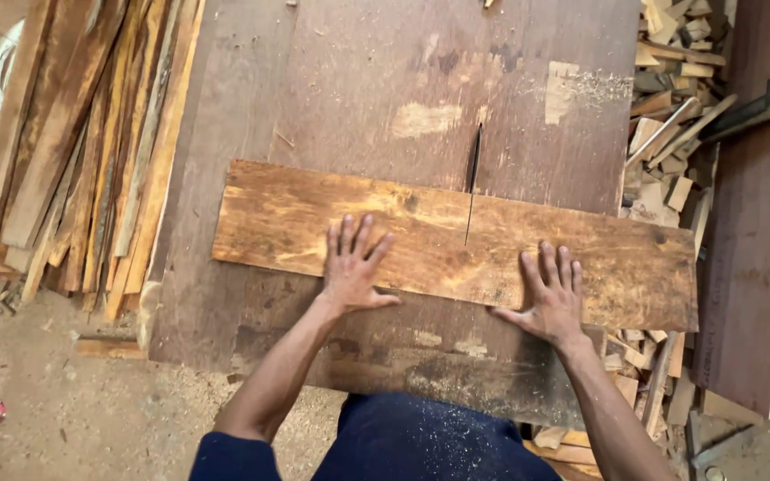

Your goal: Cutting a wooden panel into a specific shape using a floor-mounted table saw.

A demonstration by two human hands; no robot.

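A long brown wooden board [438, 233] lies crosswise on a worn saw table [242, 116]. A thin saw blade [473, 160] stands in the table's slot at the board's far edge, and a cut line runs partway into the board there. My left hand [354, 267] lies flat on the board left of the cut, fingers spread. My right hand [547, 298] presses flat on the board's near edge to the right of the cut. Neither hand grips anything.
Long planks [91, 142] lean stacked at the left. A heap of small wood offcuts [670, 116] lies at the right, with more [643, 365] under the table's corner. A dark panel [750, 267] stands at far right. Sawdust covers the floor [64, 401].
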